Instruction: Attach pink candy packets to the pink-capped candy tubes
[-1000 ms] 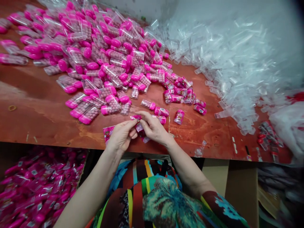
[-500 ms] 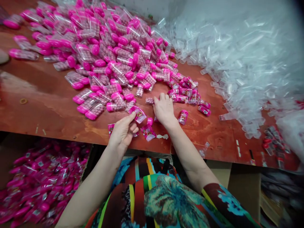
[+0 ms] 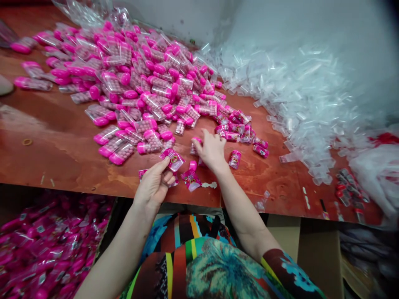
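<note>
The left hand (image 3: 153, 185) pinches a pink printed label (image 3: 172, 158) between thumb and fingertips, the label sticking out just beyond the fingertips, as it did half a second ago; a second earlier both hands were together on one piece at the table's near edge. The right hand (image 3: 211, 151) has since gone forward and now lies palm down, fingers curled over a pink-capped candy container (image 3: 195, 143) at the near fringe of the pile of filled containers (image 3: 131, 79); whether it has closed fully on it cannot be told. Just beside the pinched label, toward the person, lie another label (image 3: 191, 180) and a scrap of white backing (image 3: 209, 184) on the red-brown table (image 3: 62, 145). Right of the right hand sits a labelled container (image 3: 234, 158), and farther right a heap of clear empty tubes (image 3: 305, 95).
</note>
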`<move>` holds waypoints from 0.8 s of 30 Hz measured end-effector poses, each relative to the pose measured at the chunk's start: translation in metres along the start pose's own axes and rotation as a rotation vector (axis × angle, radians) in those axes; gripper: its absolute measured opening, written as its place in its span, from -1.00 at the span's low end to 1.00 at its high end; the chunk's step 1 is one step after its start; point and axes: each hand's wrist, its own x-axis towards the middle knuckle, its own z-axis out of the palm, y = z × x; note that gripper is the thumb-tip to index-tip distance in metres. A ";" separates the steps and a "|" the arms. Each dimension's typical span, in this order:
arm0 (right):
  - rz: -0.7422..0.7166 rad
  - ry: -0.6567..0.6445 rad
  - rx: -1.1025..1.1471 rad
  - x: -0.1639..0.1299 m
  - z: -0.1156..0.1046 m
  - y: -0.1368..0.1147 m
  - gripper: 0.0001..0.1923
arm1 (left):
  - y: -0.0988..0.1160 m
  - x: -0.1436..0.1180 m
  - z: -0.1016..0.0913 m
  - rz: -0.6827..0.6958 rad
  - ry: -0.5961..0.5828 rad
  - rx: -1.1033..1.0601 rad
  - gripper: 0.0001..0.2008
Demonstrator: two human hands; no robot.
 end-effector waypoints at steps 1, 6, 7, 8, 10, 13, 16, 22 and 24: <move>-0.017 -0.005 -0.008 -0.002 0.004 -0.005 -0.41 | 0.000 -0.001 0.001 -0.003 0.002 -0.005 -0.79; -0.055 0.028 0.519 -0.011 0.015 -0.011 -0.50 | 0.004 -0.007 0.002 0.032 0.033 -0.051 -0.78; -0.035 0.000 0.731 -0.015 0.014 -0.009 -0.52 | 0.005 -0.007 0.002 0.045 0.044 -0.065 -0.78; -0.006 -0.049 0.945 -0.020 0.012 -0.008 -0.53 | 0.006 -0.008 0.001 0.055 0.056 -0.082 -0.77; 0.070 -0.167 1.297 -0.033 0.006 -0.007 -0.54 | 0.006 -0.009 0.001 0.075 0.079 -0.122 -0.77; 0.181 -0.250 1.543 -0.055 -0.003 -0.012 -0.52 | 0.002 -0.009 0.004 0.097 0.094 -0.179 -0.78; 0.230 -0.193 1.597 -0.075 -0.005 -0.020 -0.53 | -0.003 -0.009 0.007 0.089 0.102 -0.219 -0.77; 0.227 -0.140 1.547 -0.098 0.001 -0.034 -0.52 | -0.013 -0.008 0.009 0.028 0.118 -0.236 -0.73; 0.232 -0.126 1.531 -0.101 0.004 -0.035 -0.50 | -0.015 -0.009 0.010 0.012 0.106 -0.231 -0.74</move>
